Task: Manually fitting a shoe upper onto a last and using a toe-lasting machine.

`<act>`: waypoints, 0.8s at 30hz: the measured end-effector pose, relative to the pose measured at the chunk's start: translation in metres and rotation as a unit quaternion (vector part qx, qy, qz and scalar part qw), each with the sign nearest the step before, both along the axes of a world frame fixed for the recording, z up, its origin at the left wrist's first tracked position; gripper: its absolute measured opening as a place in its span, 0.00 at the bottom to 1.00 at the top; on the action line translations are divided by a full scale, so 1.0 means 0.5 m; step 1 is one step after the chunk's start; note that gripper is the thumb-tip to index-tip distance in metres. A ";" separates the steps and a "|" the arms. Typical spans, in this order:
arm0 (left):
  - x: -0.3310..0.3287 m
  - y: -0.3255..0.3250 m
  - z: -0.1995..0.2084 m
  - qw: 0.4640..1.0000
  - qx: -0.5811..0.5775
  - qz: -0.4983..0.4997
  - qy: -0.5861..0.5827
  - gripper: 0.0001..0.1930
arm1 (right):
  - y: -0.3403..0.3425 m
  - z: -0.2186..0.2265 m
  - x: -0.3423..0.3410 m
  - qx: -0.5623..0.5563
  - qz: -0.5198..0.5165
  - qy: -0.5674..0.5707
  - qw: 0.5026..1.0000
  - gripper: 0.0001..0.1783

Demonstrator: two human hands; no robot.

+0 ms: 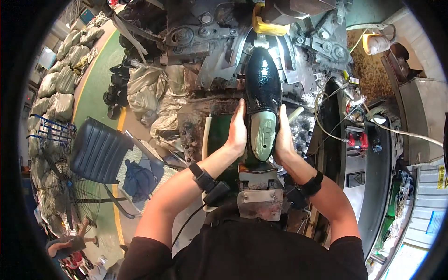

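Note:
A glossy black shoe upper (262, 79) is stretched over a pale green shoe last (264, 135), its toe pointing away from me at a metal machine (205, 37). My left hand (238, 128) presses along the left side of the upper near the heel. Along the right side lies my right hand (283, 135), so the shoe is gripped between both palms. The fingers are partly hidden by the shoe's sides. Metal plates (291, 60) of the machine flank the toe. Just below the heel stands a metal bracket (257, 177).
A black chair (102, 151) with cloth on its seat stands at the left, beside a large fan (67, 186). Wrapped sacks (60, 107) line the far left. At the right, a conveyor-like bench (373, 196) carries a red tool (358, 140). Cables hang over it.

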State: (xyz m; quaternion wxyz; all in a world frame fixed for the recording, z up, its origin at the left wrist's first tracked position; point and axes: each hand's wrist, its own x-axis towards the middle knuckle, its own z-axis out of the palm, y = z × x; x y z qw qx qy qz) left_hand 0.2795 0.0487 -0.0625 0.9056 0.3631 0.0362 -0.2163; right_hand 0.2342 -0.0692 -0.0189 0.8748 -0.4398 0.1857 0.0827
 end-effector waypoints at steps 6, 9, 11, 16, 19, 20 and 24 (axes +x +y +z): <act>-0.028 -0.012 0.023 0.999 -0.036 0.000 0.027 0.29 | -0.005 -0.033 -0.007 -0.014 -0.033 -0.026 0.999 0.41; -0.037 -0.003 -0.001 0.997 -0.064 0.008 -0.028 0.28 | 0.005 -0.016 -0.015 -0.006 -0.031 -0.015 0.999 0.38; -0.046 -0.003 -0.021 0.997 -0.060 0.028 -0.045 0.27 | 0.014 -0.005 -0.024 -0.002 -0.026 0.001 1.000 0.37; -0.028 -0.024 0.012 0.998 0.002 0.060 -0.033 0.29 | 0.004 -0.042 -0.014 -0.010 -0.060 -0.042 0.997 0.37; 0.006 -0.034 0.010 0.997 0.032 0.070 -0.001 0.30 | -0.001 -0.045 -0.009 -0.023 -0.053 -0.016 0.998 0.36; 0.009 -0.037 0.011 0.997 0.035 0.074 -0.002 0.30 | -0.001 -0.046 -0.004 -0.020 -0.050 -0.016 0.998 0.36; -0.010 -0.051 0.049 0.992 0.030 0.097 0.073 0.30 | -0.008 -0.062 -0.021 0.009 -0.040 -0.038 0.998 0.35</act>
